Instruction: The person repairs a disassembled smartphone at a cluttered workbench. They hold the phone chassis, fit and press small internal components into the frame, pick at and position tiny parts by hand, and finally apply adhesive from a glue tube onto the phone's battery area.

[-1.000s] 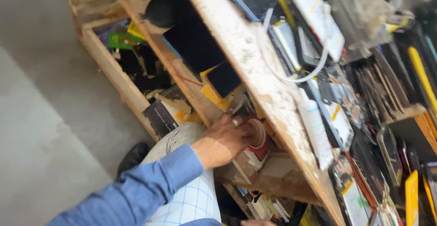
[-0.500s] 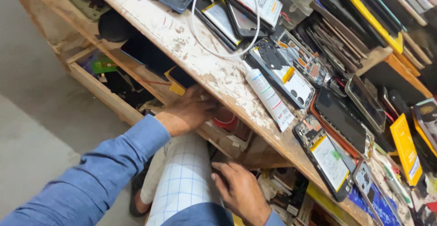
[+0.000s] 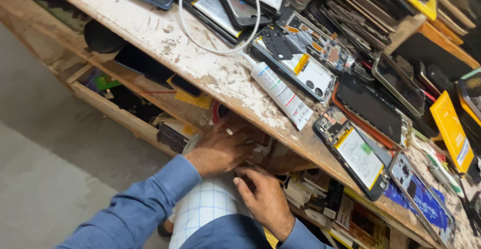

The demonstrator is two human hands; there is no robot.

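Below, left hand [image 3: 220, 149] and right hand [image 3: 263, 196] half curled under scuffed white wooden worktop [image 3: 165, 38], fingertips and any hold hidden.

Both hands worked in the shelf under the worn wooden bench top [image 3: 165, 43]. The left hand [image 3: 220, 149], in a blue sleeve with a ring on one finger, lay palm down with its fingers pushed in beneath the bench edge, just beside a red round tin [image 3: 218, 111] half hidden in the shelf. The right hand [image 3: 265, 199] sat just below and touching it, fingers curled toward the same dark gap, where small pale boxes [image 3: 300, 191] lay crowded; what the fingertips gripped could not be told.
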